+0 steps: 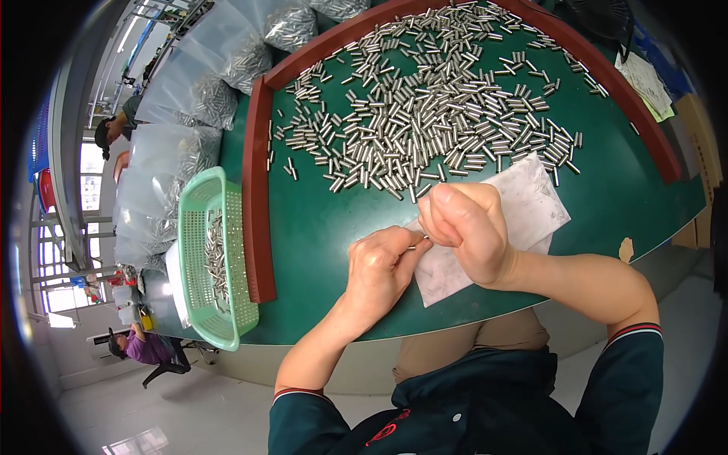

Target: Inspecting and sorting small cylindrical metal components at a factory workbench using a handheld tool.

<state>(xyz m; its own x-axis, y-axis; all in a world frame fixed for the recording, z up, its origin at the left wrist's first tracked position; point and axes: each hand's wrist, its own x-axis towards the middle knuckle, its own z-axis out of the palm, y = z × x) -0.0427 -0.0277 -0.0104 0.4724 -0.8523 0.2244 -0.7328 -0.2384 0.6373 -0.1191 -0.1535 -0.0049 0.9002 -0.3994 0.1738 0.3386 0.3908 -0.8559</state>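
My left hand [377,267] is closed in a pinch, thumb against fingers, with the tip of a small metal pin [416,246] just showing between them. Right beside it, my right hand [472,233] is curled into a fist; whatever its fingers hold is hidden. Both hands are over a stained white cloth [444,279] lying on the green tabletop [326,227]. Beyond them spreads a large loose heap of short, shiny cylindrical metal pins [425,129].
Dark red raised strips [258,189] border the work area. At left stands a pale green perforated basket [240,280] with metal pins inside. Clear plastic bags [214,104] of pins line the far left. A black fan [599,19] and papers [643,82] are at far right.
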